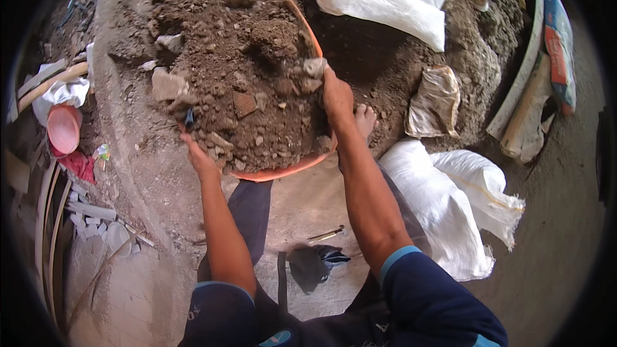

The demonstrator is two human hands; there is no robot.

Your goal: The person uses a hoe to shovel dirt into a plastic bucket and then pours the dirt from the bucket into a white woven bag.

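An orange basin (289, 169), heaped with brown soil and broken stones (257, 99), is between my two hands. My left hand (200, 155) is closed on its left edge, which is mostly covered by dirt. On the right side my right hand (338, 95) grips the orange rim, its fingers partly hidden. A pale stone (314, 67) lies by the right hand's fingers. Past the basin's far side, the load blends into the larger soil heap (212, 0), so I cannot tell where one ends.
White woven sacks (437, 212) lie right of my legs, and another white sack (392, 6) covers soil at the back. A crumpled dirty bag (434, 101) rests on the right. At left are a pink bowl (63, 128) and wood strips. A dark cloth (310, 266) lies between my legs.
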